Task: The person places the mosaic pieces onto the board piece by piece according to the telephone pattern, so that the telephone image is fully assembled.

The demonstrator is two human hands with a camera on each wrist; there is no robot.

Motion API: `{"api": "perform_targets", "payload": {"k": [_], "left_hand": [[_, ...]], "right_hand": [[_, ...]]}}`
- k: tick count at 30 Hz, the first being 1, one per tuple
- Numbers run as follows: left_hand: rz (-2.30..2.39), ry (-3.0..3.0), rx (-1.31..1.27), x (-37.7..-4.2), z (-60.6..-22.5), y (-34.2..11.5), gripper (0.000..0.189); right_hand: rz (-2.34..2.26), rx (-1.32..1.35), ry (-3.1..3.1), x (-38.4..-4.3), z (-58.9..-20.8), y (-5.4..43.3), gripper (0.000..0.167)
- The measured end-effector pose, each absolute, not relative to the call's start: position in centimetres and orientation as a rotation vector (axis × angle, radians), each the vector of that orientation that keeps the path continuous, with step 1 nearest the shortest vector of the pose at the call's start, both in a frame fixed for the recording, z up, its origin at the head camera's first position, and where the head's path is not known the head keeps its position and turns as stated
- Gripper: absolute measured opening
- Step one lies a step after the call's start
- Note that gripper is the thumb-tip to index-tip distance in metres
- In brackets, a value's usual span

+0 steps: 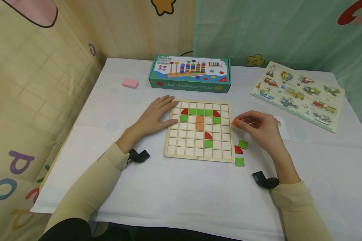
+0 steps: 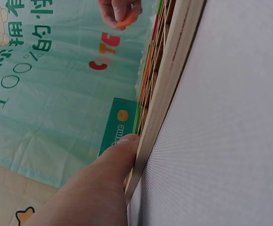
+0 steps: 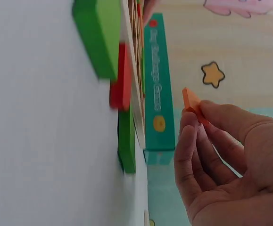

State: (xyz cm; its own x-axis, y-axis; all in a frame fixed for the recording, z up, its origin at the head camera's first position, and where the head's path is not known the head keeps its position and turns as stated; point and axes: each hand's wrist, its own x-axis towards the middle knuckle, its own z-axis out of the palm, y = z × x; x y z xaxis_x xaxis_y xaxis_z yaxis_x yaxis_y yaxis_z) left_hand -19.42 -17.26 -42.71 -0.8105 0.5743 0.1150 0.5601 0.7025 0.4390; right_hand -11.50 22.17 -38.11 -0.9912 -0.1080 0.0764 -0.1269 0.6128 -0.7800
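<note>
A wooden grid board [image 1: 181, 156] lies on the white table. Several green squares, red quarter-round pieces and two orange squares sit in its cells. My left hand [image 1: 152, 117] rests at the board's upper left, fingers extended, with the thumb [image 2: 122, 148] touching the edge in the left wrist view. Just off the board's right side, my right hand [image 1: 260, 129] pinches an orange square tile [image 3: 191, 102] between thumb and fingertips, above the table. Below that hand lie a green tile [image 1: 242, 144], a red quarter-round piece [image 1: 238, 150] and another green tile [image 1: 239, 162].
Behind the board stands a green Ring Challenge Game box [image 1: 190, 87]. A pink block [image 1: 130, 83] lies to its left. At the back right is a picture board with vehicles [image 1: 301, 97]. A white card [image 1: 284, 129] is partly hidden behind my right hand.
</note>
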Motion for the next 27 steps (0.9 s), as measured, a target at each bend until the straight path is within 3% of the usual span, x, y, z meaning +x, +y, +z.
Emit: {"api": "perform_targets", "payload": {"k": [13,27], "left_hand": [[0.705,2.877,0.954,-19.5,-42.7,-17.3,0.077],[0.715,2.870,0.934,-19.3,-42.4,-17.2,0.077]], "right_hand": [[1.460,0.458,-2.788,-11.8,-39.1,15.3,0.016],[1.441,0.620,-2.735,-11.1,-40.8,14.6,0.017]]}}
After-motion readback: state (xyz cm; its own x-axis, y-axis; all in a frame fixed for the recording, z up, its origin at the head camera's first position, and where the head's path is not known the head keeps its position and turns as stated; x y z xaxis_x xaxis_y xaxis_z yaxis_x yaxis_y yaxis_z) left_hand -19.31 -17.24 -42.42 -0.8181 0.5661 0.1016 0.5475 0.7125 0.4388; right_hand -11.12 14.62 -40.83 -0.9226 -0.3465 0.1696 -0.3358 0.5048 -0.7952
